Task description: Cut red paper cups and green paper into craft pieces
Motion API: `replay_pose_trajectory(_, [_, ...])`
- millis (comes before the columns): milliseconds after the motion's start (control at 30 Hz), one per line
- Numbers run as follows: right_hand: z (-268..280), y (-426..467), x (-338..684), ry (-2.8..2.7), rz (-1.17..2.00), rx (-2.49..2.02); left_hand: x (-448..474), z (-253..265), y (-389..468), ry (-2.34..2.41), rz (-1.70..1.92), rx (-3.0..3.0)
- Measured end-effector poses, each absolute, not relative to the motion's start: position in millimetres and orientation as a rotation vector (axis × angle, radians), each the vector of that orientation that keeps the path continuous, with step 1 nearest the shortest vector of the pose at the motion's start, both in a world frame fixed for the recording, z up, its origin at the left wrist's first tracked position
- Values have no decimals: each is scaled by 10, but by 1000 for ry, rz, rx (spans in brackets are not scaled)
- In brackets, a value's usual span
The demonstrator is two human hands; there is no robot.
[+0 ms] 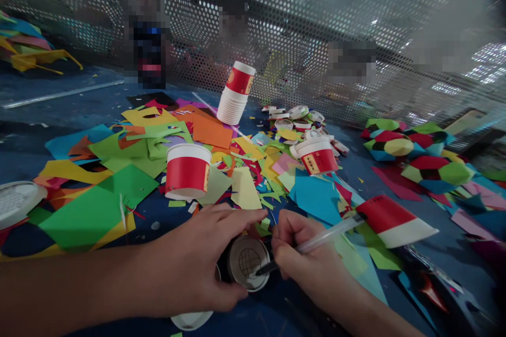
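My left hand (201, 255) curves round a small paper cup (242, 258) at the front, thumb at its lower rim and fingers along its far side. Its round end faces up, with a dark grid drawn inside a circle. A pen (326, 236) with a clear barrel is pinched in my right hand (306, 255). The black tip touches the cup's round face near its right edge. Partly hidden below my left hand, a white round rim (192, 321) shows.
Coloured paper scraps (98, 205) cover the blue table. Beyond my hands stand a red and white cup (188, 171), another cup (319, 157) and a tall cup stack (236, 92). A tipped cup (395, 221) lies right; paper balls (435, 171) sit behind it. Perforated metal (284, 16) rises behind.
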State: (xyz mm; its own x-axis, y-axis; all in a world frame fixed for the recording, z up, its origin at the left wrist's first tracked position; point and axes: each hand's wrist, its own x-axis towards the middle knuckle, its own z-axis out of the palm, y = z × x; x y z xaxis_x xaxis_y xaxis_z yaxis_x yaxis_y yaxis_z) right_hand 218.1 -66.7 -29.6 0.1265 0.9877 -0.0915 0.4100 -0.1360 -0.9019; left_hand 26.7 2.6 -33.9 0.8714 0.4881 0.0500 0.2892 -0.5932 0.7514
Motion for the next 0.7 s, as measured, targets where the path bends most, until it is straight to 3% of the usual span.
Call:
replay_pose_trajectory(233, [-382,-702,2205,-1103,916,-1635,277,-292,31,567,316,2261])
replay_pose_trajectory(700, [-350,-680,2220,-1326,885,-1688,277,-306,34,605,275,2238])
